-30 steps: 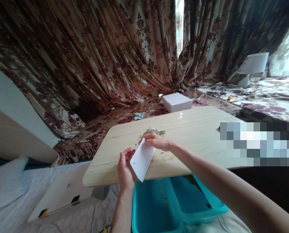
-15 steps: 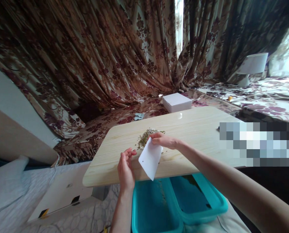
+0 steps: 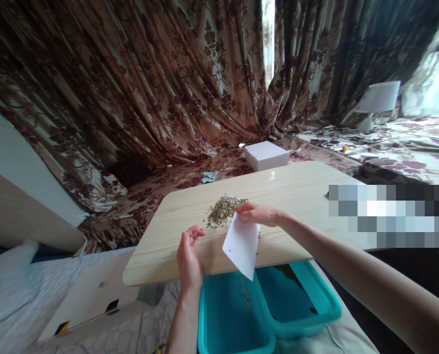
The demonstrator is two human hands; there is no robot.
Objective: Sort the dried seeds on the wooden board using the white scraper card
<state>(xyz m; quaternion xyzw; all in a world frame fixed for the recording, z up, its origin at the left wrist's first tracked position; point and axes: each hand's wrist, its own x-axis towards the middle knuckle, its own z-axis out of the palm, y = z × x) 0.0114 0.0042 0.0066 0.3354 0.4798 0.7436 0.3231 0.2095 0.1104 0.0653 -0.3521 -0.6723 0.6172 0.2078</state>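
Note:
My right hand [image 3: 255, 215] grips the upper edge of a white card [image 3: 242, 245], which slants down over the near edge of the pale wooden table [image 3: 297, 196]. A few dark specks show on and along the card. Behind it lies a loose pile of small green and whitish grains [image 3: 223, 210]. My left hand [image 3: 190, 253] holds nothing; its fingers are apart and slightly curled, left of the card near the table's front edge. Below that edge sit two turquoise tubs [image 3: 237, 314], side by side, with a thin streak of grains in the left one.
Beyond the table are a white box [image 3: 266, 155] and a folded light-blue cloth [image 3: 209, 177]. A large flat carton [image 3: 94, 295] lies on the bedding at left. A white lamp [image 3: 380, 98] stands at the far right, above a blurred-out patch on the table's right end.
My right hand has shifted the card to the right and slightly toward me, uncovering more of the grain pile. My left hand has barely moved.

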